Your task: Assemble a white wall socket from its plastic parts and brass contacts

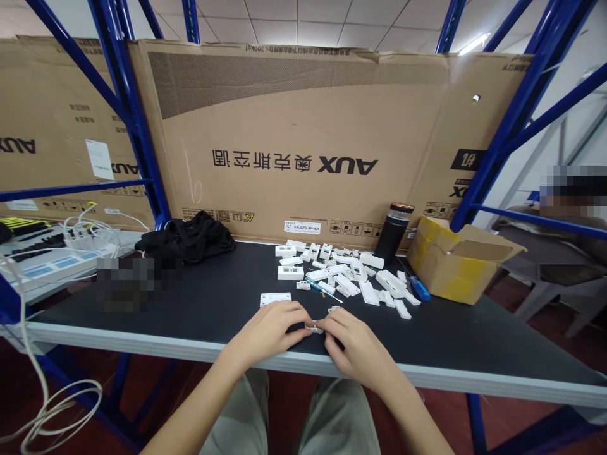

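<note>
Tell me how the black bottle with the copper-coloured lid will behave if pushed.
The black bottle stands tall and narrow on the dark bench top, so a push high up would probably tip it. Its round body would likely roll once down. Its glossy side may feel slippery.

AUX cardboard carton (294, 126), crumpled black cloth (187, 239), black flask (391, 237), open cardboard box (448, 262), power strip (52, 265)

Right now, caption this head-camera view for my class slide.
Left hand and right hand pinch a small white plastic part at a black workbench.
</note>
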`<state>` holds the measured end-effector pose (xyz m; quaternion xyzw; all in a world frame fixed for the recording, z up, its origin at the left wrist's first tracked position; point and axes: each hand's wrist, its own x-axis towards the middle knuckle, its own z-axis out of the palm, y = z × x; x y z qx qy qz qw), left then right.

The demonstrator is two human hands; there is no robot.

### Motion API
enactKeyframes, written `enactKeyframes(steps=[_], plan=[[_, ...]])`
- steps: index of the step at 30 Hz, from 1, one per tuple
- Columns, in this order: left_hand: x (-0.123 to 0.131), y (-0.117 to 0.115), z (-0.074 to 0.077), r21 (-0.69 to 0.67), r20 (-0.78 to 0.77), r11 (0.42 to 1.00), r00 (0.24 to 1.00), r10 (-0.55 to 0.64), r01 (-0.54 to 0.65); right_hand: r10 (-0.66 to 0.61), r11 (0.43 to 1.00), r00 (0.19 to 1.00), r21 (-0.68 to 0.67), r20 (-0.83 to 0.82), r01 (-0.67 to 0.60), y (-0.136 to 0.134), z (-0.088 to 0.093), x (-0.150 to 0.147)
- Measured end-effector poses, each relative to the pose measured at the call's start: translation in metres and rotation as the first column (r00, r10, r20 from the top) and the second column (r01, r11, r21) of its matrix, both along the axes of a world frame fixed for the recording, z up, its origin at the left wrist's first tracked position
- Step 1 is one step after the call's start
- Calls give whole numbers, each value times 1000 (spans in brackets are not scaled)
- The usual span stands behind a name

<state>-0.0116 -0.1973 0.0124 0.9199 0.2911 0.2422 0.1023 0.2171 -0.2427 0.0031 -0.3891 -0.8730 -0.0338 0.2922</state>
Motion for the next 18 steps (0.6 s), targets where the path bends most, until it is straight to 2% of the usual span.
enactKeyframes(steps=[5, 10, 13, 18], plan=[[0, 1, -1, -13, 9, 1000, 1000, -3, 3, -18, 1000, 998, -15, -59, 17, -1, 2, -1], [-1, 0, 0, -24, 13, 1000, 1000, 7, -7, -166, 980, 971, 83, -171, 182, -3, 8, 3], [-2, 0, 0, -40, 13, 999, 1000, 22, -21, -191, 964, 947, 132, -260, 231, -3, 9, 9], [-4, -1, 1, -61, 9, 995, 996, 84, -83, -247, 961, 915, 41, -319, 274, -4, 8, 14]])
